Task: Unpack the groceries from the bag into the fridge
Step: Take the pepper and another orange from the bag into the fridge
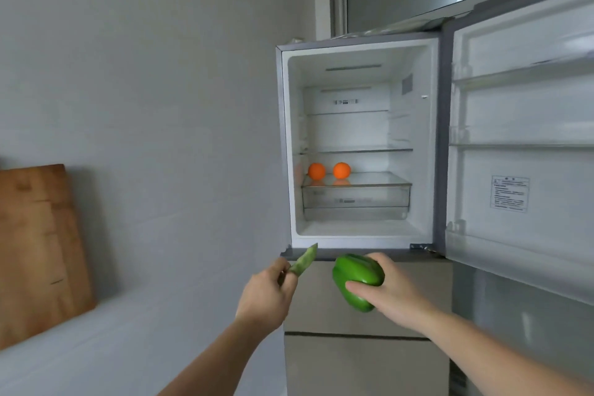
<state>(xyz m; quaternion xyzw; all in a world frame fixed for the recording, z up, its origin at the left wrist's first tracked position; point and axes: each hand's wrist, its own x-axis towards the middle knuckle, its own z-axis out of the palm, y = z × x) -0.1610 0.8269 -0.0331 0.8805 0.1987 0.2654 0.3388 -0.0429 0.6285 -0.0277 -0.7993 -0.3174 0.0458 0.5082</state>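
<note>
The fridge stands in front of me with its upper door swung open to the right. Two oranges sit side by side on the lowest glass shelf, at its left. My right hand grips a green bell pepper just below the open compartment. My left hand holds a thin pale-green pointed vegetable that sticks up toward the fridge's lower left corner. The bag is not in view.
A clear crisper drawer sits under the oranges' shelf. The upper shelves and door racks hold nothing. Closed drawer fronts lie below my hands. A wooden cutting board leans on the wall at left, on a white counter.
</note>
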